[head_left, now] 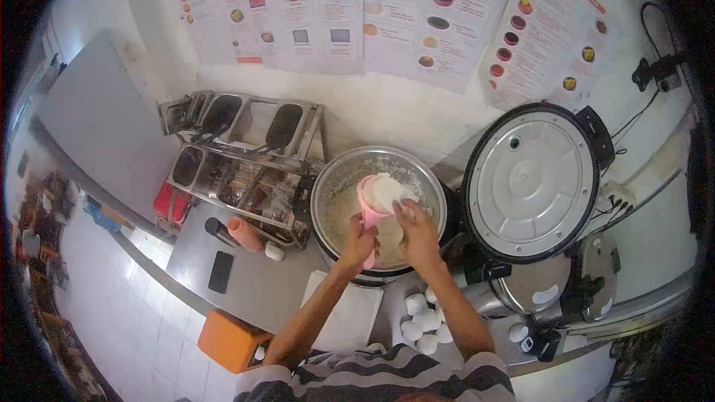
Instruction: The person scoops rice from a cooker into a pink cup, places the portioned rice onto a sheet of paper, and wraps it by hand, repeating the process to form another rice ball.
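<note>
A large round metal pot point(325, 179) with rice inside stands in front of me. Over it, my left hand point(360, 241) is closed round the handle of a pink scoop point(369, 212). White rice point(383, 186) fills the scoop's bowl. At the scoop's right side, my right hand point(416, 232) has its fingers bent against a white piece at the rim; whether this is rice or a cup cannot be made out. Several white round items point(426, 319) lie on the counter below the pot, near my right forearm.
The open lid point(525, 179) stands right of the pot. A metal rack point(253, 152) with trays is at the left. On the counter point(261, 290) are a phone point(220, 272), an orange bottle point(243, 233) and a white board point(342, 313). More metal pots point(536, 283) stand at the right.
</note>
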Demonstrator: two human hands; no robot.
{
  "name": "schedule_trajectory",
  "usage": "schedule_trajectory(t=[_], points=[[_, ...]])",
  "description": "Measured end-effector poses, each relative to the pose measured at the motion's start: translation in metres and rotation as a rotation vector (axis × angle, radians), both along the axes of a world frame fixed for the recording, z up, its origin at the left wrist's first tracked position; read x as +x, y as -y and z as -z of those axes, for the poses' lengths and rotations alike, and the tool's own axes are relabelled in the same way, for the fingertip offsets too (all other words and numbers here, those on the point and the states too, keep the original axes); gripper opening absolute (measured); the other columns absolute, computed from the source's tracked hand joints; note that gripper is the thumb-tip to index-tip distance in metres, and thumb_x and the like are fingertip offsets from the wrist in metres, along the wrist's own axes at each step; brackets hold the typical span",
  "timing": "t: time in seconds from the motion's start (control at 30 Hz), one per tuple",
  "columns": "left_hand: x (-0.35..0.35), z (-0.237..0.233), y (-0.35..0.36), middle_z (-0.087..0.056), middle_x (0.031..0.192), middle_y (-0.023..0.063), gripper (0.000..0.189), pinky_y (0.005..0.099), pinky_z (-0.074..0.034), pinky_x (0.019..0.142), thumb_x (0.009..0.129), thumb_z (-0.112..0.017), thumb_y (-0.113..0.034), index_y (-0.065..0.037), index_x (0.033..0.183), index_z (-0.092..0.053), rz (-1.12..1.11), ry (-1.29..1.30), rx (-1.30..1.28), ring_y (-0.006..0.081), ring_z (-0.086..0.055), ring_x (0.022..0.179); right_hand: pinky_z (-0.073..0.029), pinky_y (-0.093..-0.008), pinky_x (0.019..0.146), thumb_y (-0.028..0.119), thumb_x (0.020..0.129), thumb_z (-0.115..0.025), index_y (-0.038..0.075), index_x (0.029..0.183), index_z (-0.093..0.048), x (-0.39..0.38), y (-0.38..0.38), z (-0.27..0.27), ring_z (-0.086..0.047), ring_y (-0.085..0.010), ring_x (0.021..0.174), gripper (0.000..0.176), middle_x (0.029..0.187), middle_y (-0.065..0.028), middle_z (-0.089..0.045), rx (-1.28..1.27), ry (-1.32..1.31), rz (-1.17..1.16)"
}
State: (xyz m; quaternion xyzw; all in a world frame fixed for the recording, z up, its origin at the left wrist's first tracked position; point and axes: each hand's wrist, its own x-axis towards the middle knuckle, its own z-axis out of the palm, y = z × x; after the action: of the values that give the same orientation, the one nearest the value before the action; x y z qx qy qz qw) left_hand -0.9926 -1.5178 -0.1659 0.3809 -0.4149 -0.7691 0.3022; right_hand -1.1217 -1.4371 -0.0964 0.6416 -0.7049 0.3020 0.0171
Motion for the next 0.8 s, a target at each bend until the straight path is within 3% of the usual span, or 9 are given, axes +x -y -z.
schedule_trajectory(t=[0.2,0.27,0.33,0.47,0.6,0.63,0.7,0.77,0.8], points=[[0.006,-0.002,-0.002,-0.051,0.087,0.0078,0.045,0.0306,-0.045,0.042,0.093,-0.048,-0.009,-0.008,0.133,-0.028,0.017,0.004,-0.044,0.0137,-0.051,0.055,-0.049,-0.0435,0.089,-0.007,0.065,-0.062,0.005,0.132,-0.052,-0.003,0.007,0.003,-0.058,-0.0372,0.102,0.069,0.119,-0.0176,-0.055,-0.052,0.083,0.043],[-0.001,0.018,0.002,-0.051,0.086,0.0081,0.045,0.0303,-0.045,0.041,0.093,-0.047,-0.007,-0.007,0.133,-0.026,0.018,0.063,-0.373,0.0134,-0.051,0.053,-0.050,-0.0430,0.087,-0.007,0.066,-0.061,0.005,0.131,-0.053,0.025,0.003,0.002,-0.059,-0.0373,0.101,0.067,0.116,-0.0180,-0.057,-0.100,-0.004,0.051],[-0.004,0.021,0.006,-0.053,0.087,0.0073,0.042,0.0294,-0.045,0.042,0.094,-0.047,-0.008,-0.008,0.131,-0.028,0.013,0.077,-0.325,0.0128,-0.051,0.055,-0.053,-0.0382,0.075,-0.010,0.072,-0.058,0.001,0.125,-0.058,0.042,0.000,0.003,-0.064,-0.0349,0.086,0.055,0.117,-0.0181,-0.058,-0.112,0.068,0.060],[-0.004,0.015,0.008,-0.052,0.091,0.0112,0.046,0.0310,-0.045,0.040,0.092,-0.046,-0.007,-0.005,0.133,-0.025,0.009,0.040,-0.096,0.0158,-0.052,0.051,-0.053,-0.0377,0.075,-0.008,0.074,-0.055,0.001,0.123,-0.059,0.015,-0.001,-0.020,-0.064,-0.0346,0.089,0.051,0.116,-0.0181,-0.060,-0.025,0.442,-0.002],[-0.010,0.036,0.010,-0.052,0.093,0.0113,0.047,0.0303,-0.045,0.041,0.093,-0.046,-0.008,-0.006,0.133,-0.023,0.030,0.052,-0.091,0.0157,-0.052,0.051,-0.052,-0.0409,0.076,-0.008,0.077,-0.054,0.000,0.122,-0.060,0.025,0.003,-0.002,-0.064,-0.0360,0.088,0.046,0.115,-0.0191,-0.061,-0.141,0.114,0.198],[-0.021,0.093,0.021,-0.052,0.092,0.0104,0.047,0.0297,-0.045,0.041,0.093,-0.046,-0.008,-0.006,0.134,-0.023,-0.045,0.074,-0.480,0.0149,-0.051,0.052,-0.052,-0.0409,0.076,-0.008,0.077,-0.054,0.000,0.122,-0.060,0.033,0.001,-0.002,-0.064,-0.0360,0.088,0.046,0.115,-0.0191,-0.061,-0.143,0.115,0.200],[-0.022,0.092,0.021,-0.051,0.092,0.0096,0.047,0.0290,-0.045,0.042,0.093,-0.046,-0.008,-0.006,0.134,-0.023,-0.125,0.090,-0.873,0.0141,-0.051,0.052,-0.052,-0.0423,0.076,-0.009,0.073,-0.056,0.001,0.121,-0.060,0.043,-0.001,-0.006,-0.064,-0.0374,0.087,0.049,0.116,-0.0194,-0.060,-0.115,0.287,0.154],[0.003,-0.004,-0.002,-0.051,0.092,0.0086,0.045,0.0285,-0.045,0.042,0.093,-0.048,-0.009,-0.007,0.133,-0.026,0.062,0.034,-0.173,0.0138,-0.051,0.053,-0.052,-0.0420,0.076,-0.009,0.070,-0.057,0.002,0.123,-0.059,0.026,0.001,-0.011,-0.065,-0.0367,0.086,0.054,0.118,-0.0187,-0.059,-0.129,0.224,0.158],[0.005,-0.007,-0.004,-0.051,0.092,0.0086,0.045,0.0285,-0.045,0.042,0.093,-0.048,-0.009,-0.007,0.133,-0.026,0.063,0.040,-0.164,0.0138,-0.051,0.053,-0.052,-0.0417,0.075,-0.009,0.067,-0.058,0.004,0.124,-0.059,0.021,-0.002,-0.011,-0.065,-0.0361,0.085,0.058,0.120,-0.0179,-0.058,-0.136,0.162,0.167]])
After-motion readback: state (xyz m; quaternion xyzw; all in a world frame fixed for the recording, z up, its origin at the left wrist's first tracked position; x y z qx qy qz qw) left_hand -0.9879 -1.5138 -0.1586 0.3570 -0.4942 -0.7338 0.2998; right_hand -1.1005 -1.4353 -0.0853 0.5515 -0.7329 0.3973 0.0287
